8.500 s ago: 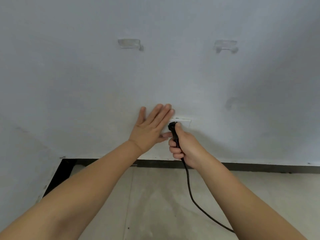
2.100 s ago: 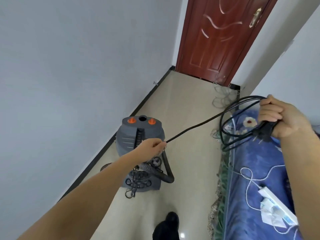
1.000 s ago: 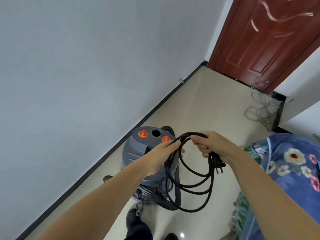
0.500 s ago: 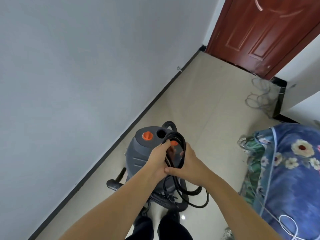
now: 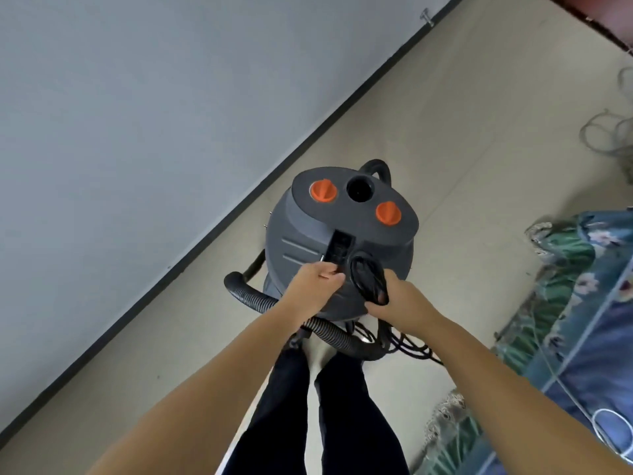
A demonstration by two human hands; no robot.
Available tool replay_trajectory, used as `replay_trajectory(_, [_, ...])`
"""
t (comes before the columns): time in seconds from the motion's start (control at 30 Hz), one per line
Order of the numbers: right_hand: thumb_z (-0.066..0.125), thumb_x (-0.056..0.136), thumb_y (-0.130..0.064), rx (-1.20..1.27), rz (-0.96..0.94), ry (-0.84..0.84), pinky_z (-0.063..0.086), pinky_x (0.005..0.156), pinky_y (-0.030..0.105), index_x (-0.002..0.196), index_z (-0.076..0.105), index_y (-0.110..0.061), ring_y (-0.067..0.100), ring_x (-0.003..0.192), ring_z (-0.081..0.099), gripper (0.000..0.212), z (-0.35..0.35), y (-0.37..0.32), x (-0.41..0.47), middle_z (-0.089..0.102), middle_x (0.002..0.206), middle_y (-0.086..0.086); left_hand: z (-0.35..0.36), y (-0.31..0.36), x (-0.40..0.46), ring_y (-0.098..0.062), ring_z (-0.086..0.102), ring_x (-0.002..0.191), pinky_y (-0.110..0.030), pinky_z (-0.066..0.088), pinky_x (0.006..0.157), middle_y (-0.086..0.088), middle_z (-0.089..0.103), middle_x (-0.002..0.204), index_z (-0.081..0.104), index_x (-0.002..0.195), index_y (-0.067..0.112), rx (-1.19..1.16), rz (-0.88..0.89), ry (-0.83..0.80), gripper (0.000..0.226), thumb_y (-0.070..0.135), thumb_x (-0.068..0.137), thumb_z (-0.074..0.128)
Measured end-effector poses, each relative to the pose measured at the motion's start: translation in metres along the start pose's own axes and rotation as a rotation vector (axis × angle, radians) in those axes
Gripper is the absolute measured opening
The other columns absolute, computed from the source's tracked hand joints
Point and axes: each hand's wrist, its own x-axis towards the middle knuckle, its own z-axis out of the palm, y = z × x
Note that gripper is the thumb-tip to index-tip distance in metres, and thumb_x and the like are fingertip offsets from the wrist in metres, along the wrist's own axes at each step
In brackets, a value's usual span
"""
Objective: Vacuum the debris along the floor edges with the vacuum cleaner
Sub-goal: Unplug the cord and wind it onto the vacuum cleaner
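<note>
Head view: your vacuum cleaner (image 5: 342, 231), a round grey plastic drum w/ two orange knobs (image 5: 323, 190) and an open black port (image 5: 359, 188) on top, stands on the floor (image 5: 445, 132) just beside the black skirting (image 5: 205, 241), right in front of your legs (image 5: 308, 406). Nothing visible inside the port. Your left hand (image 5: 313, 286) rests on the near edge of the lid, fingers curled at the black handle slot (image 5: 339, 250); can't tell if it grips anything. Your right hand (image 5: 399, 303) grips a coiled black cord (image 5: 368, 279), loops pressed vs the lid just beside the left hand. More cord lies on the floor behind the drum. A ribbed black hose (image 5: 260, 301) curves round the drum's base under your forearms. Floral blue bedding (image 5: 582, 303) to the right, w/ a thin white cable (image 5: 609, 426) on it. Pale beige tile floor, smooth; plain grey wall (image 5: 137, 114).
</note>
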Motion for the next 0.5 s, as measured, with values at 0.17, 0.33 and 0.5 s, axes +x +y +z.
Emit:
replay_trajectory(0.17, [0.054,0.095,-0.037,-0.558,-0.040,0.032,0.042,0.069,0.034,0.124,0.040,-0.012,0.030,0.097,0.063,0.041,0.017,0.017,0.036,0.059,0.118,0.007,-0.036,-0.035,0.049,-0.023,0.063,0.098,-0.038,0.050,0.094,-0.004,0.066,0.101,0.063,0.118,0.007,0.082,-0.040,0.216,0.034,0.006,0.096,0.038])
replay_trajectory(0.33, [0.052,0.096,-0.034,-0.634,-0.069,0.174,0.036,0.063,0.033,0.119,0.044,-0.013,0.030,0.094,0.065,0.032,0.027,-0.009,0.065,0.059,0.115,0.006,-0.025,-0.029,0.091,-0.023,0.060,0.109,-0.032,0.044,0.100,-0.006,0.066,0.116,0.057,0.130,0.013,0.301,0.068,-0.022,0.037,0.013,0.093,0.052])
replay_trajectory(0.5, [0.061,0.092,-0.035,-0.595,-0.106,0.198,0.037,0.065,0.033,0.116,0.051,-0.015,0.027,0.103,0.059,0.032,0.021,-0.011,0.073,0.063,0.112,0.005,-0.029,-0.017,0.108,-0.021,0.054,0.089,-0.017,0.034,0.073,-0.006,0.059,0.100,0.063,0.121,0.006,0.560,0.244,-0.134,0.032,0.008,0.090,0.056])
